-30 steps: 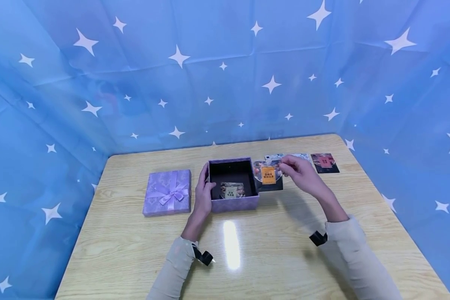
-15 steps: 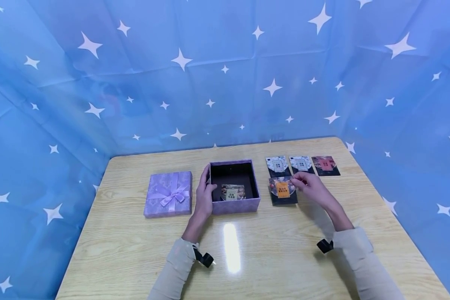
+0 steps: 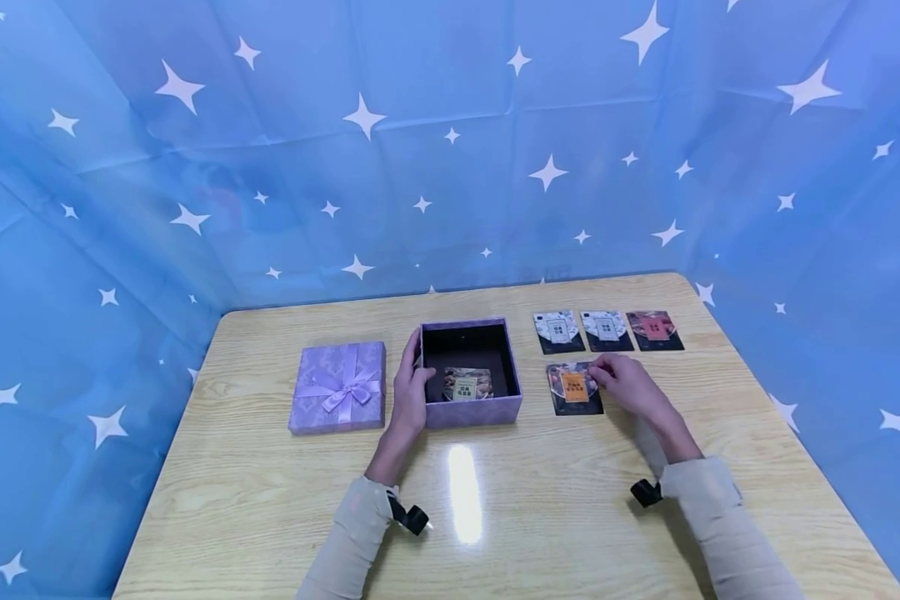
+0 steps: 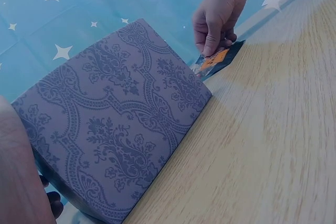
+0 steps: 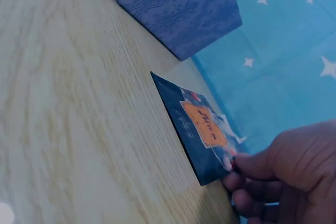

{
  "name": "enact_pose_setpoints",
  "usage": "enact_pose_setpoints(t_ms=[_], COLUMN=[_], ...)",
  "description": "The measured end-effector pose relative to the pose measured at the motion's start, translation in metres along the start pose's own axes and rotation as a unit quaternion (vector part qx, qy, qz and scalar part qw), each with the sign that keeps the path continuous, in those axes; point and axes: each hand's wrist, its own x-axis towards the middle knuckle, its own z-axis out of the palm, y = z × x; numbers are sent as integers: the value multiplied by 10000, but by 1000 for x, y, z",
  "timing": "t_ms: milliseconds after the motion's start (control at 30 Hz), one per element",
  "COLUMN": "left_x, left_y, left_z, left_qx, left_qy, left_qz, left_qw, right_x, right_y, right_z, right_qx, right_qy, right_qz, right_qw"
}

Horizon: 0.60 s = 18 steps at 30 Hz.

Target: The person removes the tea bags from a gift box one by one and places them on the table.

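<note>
My left hand (image 3: 408,390) grips the left wall of an open purple patterned box (image 3: 474,413), its thumb over the rim. Inside the black interior lies a sachet with a pale green label (image 3: 466,387). Right of the box, a dark sachet with an orange label (image 3: 574,387) lies face up on the table. Thumb and fingers of my right hand (image 3: 632,387) pinch that sachet's upper right corner. In the right wrist view the orange-labelled sachet (image 5: 202,129) shows close over the wood, pinched at one corner.
Behind the orange-labelled sachet lie a white-topped sachet (image 3: 558,332), a second white-topped sachet (image 3: 607,331) and a red-labelled sachet (image 3: 654,330) in a row. Left of the box sits its purple lid (image 3: 338,387) with a ribbon bow. Starry blue cloth (image 3: 450,150) hangs behind the wooden table (image 3: 540,500).
My right hand has carried the orange-labelled sachet from beside the box rightward and nearer to me, down onto the table in front of the row. The left hand keeps its hold on the box.
</note>
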Motion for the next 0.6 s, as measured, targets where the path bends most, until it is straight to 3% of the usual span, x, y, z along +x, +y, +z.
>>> enact_pose_setpoints(t_ms=[300,600], left_x=[0,0], left_y=[0,1], left_z=[-2,0], left_qx=[-42,6], left_qy=[-156,-14], left_qz=[-148,-65], left_qw=[9998,10000], right_x=[-3,-4], right_y=[-18,-66], right_z=[-2,-12], right_qx=[-467,-678], right_qy=[211,340], right_qz=[421,-121], right_qw=[9978,9970])
